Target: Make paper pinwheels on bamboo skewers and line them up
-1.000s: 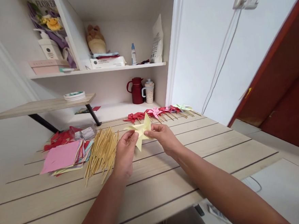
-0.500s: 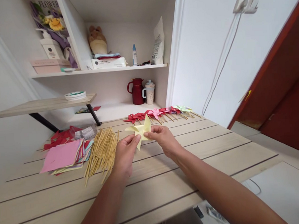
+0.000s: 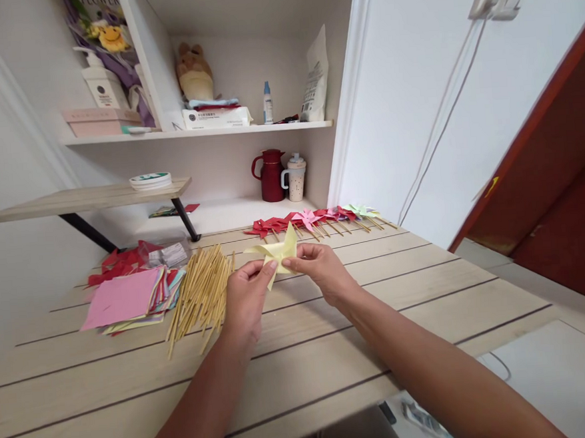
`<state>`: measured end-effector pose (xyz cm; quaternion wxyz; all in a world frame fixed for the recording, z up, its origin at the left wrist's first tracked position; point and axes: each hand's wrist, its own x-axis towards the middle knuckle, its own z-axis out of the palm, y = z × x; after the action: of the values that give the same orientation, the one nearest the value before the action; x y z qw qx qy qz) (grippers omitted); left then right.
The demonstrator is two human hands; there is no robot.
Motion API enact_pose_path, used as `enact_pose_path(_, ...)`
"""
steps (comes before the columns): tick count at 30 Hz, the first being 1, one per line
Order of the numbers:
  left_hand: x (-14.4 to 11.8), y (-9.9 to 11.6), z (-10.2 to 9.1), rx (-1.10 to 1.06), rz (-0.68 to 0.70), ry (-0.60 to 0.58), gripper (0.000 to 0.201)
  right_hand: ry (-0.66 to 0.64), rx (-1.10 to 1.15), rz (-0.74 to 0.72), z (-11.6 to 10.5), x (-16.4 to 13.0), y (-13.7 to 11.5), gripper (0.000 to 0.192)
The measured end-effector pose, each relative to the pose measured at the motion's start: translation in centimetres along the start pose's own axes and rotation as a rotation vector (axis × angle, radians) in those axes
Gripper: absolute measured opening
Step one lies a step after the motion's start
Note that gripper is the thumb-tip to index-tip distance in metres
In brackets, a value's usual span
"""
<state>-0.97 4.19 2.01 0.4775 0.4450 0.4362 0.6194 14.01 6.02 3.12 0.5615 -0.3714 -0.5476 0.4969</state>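
A pale yellow paper pinwheel (image 3: 278, 249) with its blades folded is held between both hands above the tabletop. My left hand (image 3: 247, 290) pinches its left side, thumb on top. From the right, my right hand (image 3: 321, 270) grips it the same way, its thumb near the centre. No stick shows on this pinwheel. Just left of my left hand lies a heap of thin wooden sticks (image 3: 201, 289). Beyond my hands is a row of red, pink and green pinwheels on sticks (image 3: 306, 219).
Left of the sticks sits a stack of coloured paper squares (image 3: 122, 299), with red paper pieces (image 3: 115, 266) and a clear plastic bag (image 3: 167, 254) behind. A small raised shelf (image 3: 88, 198) stands at the back left. A red jug (image 3: 271, 177) and a cup (image 3: 296, 179) stand in the cabinet.
Both hands still hold the yellow pinwheel, which has tilted slightly, its lower blade now looking shorter. The whole view has shifted a little.
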Motion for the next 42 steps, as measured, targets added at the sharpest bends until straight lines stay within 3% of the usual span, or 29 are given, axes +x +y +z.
enact_pose_path(10,-0.31,0.32,0.33,0.027,-0.016,0.039,0.027,0.009,-0.028,0.031,0.32,-0.07,-0.1,0.039)
enact_pose_path(29,0.05,-0.06,0.09,0.105,0.112,0.022,0.027,0.024,0.003,0.026,0.38,-0.42,-0.42,0.032)
enact_pose_path(34,0.27,-0.15,-0.04,0.12,0.12,0.069,0.038,0.036,0.018,0.019,0.39,-0.39,-0.36,0.033)
enact_pose_path(42,0.07,-0.23,-0.03,0.098,0.128,-0.008,0.028,-0.007,0.031,-0.008,0.33,-0.24,0.31,0.028)
